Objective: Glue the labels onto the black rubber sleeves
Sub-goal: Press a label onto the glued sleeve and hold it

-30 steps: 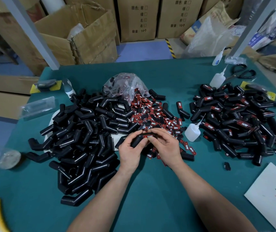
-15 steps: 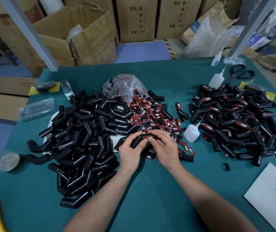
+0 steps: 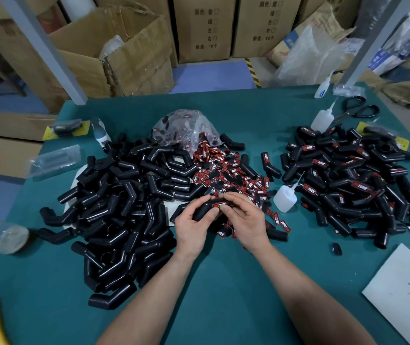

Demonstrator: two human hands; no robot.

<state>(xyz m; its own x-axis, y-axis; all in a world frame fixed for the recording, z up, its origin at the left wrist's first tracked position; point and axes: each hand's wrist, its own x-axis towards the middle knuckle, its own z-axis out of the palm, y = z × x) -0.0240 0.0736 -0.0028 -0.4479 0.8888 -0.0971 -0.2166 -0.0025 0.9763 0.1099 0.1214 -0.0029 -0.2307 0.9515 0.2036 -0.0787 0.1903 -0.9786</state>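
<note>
Green table [image 3: 224,307]: left hand [image 3: 191,227] and right hand [image 3: 246,225] both grip one sleeve [image 3: 202,212] at centre, label [image 3: 220,204] on; labelled pile [image 3: 353,185] right, larger bare pile [image 3: 124,207] left, so probably over half remains.

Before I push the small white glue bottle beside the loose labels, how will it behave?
The glue bottle looks like thin translucent plastic, so it is probably light and soft to squeeze. It seems to stand on a small base with a long nozzle above, so a high push may tip it.
</note>
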